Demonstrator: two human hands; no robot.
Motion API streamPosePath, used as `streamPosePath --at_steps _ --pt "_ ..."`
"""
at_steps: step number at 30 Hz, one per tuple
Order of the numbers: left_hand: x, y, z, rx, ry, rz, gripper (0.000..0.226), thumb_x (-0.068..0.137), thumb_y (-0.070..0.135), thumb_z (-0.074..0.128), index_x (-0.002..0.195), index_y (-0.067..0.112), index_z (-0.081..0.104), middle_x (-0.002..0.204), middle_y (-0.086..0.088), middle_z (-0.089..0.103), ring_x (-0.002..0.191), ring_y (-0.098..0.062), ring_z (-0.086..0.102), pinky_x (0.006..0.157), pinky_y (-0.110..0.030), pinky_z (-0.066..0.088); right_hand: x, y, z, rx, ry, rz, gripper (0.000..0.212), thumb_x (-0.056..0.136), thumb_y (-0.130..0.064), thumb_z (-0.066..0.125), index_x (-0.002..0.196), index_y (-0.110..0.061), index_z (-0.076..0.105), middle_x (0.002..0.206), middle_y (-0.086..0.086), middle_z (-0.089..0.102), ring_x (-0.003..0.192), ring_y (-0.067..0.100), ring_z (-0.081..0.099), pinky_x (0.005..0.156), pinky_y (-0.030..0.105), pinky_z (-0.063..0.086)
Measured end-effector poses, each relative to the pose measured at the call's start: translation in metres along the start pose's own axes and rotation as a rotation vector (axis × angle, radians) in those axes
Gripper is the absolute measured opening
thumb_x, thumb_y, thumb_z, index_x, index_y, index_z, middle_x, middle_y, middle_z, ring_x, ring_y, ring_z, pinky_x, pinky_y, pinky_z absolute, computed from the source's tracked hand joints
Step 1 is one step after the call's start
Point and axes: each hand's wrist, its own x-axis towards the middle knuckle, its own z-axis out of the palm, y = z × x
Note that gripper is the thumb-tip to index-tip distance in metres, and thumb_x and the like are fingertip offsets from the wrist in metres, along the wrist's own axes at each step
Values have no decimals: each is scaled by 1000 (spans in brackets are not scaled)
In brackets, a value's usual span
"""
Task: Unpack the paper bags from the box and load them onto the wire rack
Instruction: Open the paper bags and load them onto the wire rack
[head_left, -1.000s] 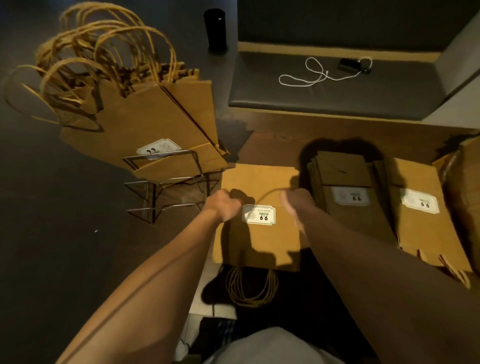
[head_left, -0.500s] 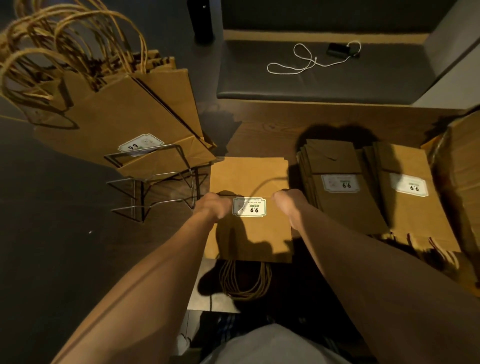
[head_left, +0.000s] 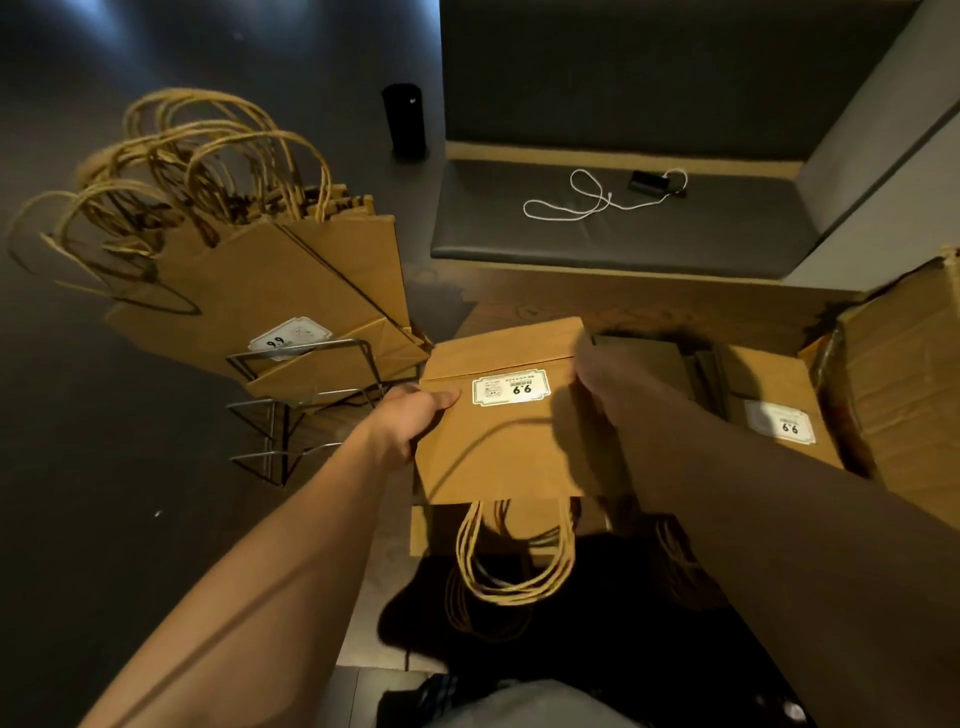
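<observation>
Your left hand (head_left: 410, 415): grips the left edge of the held paper bag (head_left: 498, 441), thumb laid flat on its face, fingers curled behind. Your right hand (head_left: 597, 379): at the bag's right edge, in shadow and blurred; it looks clamped on the edge, though the finger positions cannot be told.

Held paper bag: flat-folded brown kraft paper, smooth, rectangular, with 1 crease across the upper part. A white label (head_left: 510, 387) printed "9.9" sits near the crease. Twisted paper-cord handles (head_left: 514, 566) hang from the near edge toward you. The bag is carried between both hands, just right of the wire rack (head_left: 291, 410).

Wire rack: thin bent metal rod, tiered frames. Its top tier holds a leaning bundle of racked bags (head_left: 270, 291), same kraft paper, cord loops fanned up and to the left.

Stacked bags (head_left: 769, 395): flat, labelled, lying right of the held one, partly hidden by your right forearm.

Cardboard box (head_left: 904, 384): worn corrugated board at the far right edge.

Bench cushion (head_left: 623, 228): dark, smooth, carrying a white cord (head_left: 582, 202). A black cylinder (head_left: 405, 122) stands on the floor.
</observation>
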Motion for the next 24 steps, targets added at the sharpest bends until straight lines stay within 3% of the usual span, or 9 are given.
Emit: streamPosePath --at_steps 3,6,8,11,13,15,17,19,24 --pt "-7 13 7 153 -51 61 30 97 28 64 119 9 60 107 -11 70 86 -21 68 68 -32 57 -4 -24 -26 -74 -5 -72 15 95 -17 53 103 -8 63 92 7 61 75 18 54 54 28 37" --pt "-10 32 15 369 15 136 44 94 30 65 127 1 57 120 -19 66 102 -31 67 86 -41 56 -12 -53 -49 -272 44 -206 11 91 -5 54 98 -5 63 91 11 61 73 20 54 53 28 40" --pt "-12 49 18 569 166 332 63 92 33 68 143 4 45 136 -15 58 124 -34 56 99 -43 48 -24 -78 -62 -509 42 -343 19 89 0 53 101 -6 67 99 13 65 88 25 61 65 31 48" --pt "-30 79 23 647 293 765 88 87 35 74 156 20 23 159 -5 31 148 -28 26 119 -47 28 -57 -111 -67 -927 -121 -505 24 85 3 52 94 -12 68 94 9 66 91 25 63 61 27 46" --pt "-42 94 28 849 283 960 89 85 36 74 156 29 20 163 2 23 152 -24 10 122 -52 14 -77 -127 -58 -1215 -204 -568 25 86 2 54 100 -13 69 97 7 67 90 22 62 64 28 46" --pt "-50 104 29 1044 159 1013 70 87 35 71 148 33 36 154 2 39 149 -25 22 120 -51 17 -88 -134 -45 -1456 -156 -679 30 86 1 54 108 -14 68 90 4 65 86 21 59 72 30 47" --pt "-56 108 25 1008 -17 921 31 92 29 66 121 28 55 123 0 61 124 -26 53 103 -41 38 -89 -137 -32 -1493 -45 -817 26 88 -5 56 109 -16 67 79 1 59 81 25 59 75 36 51" --pt "-53 107 16 866 -74 842 9 96 24 63 104 25 59 105 0 65 105 -23 60 90 -35 44 -86 -137 -23 -1442 117 -932 22 92 -20 60 114 -22 64 95 3 63 95 28 61 88 43 45" --pt "-44 89 -17 249 -17 719 17 93 12 68 102 25 65 100 4 72 97 -18 66 85 -31 49 -70 -128 -17 -1113 679 -1252 79 82 -45 69 148 -26 30 152 14 27 143 34 23 112 54 20"
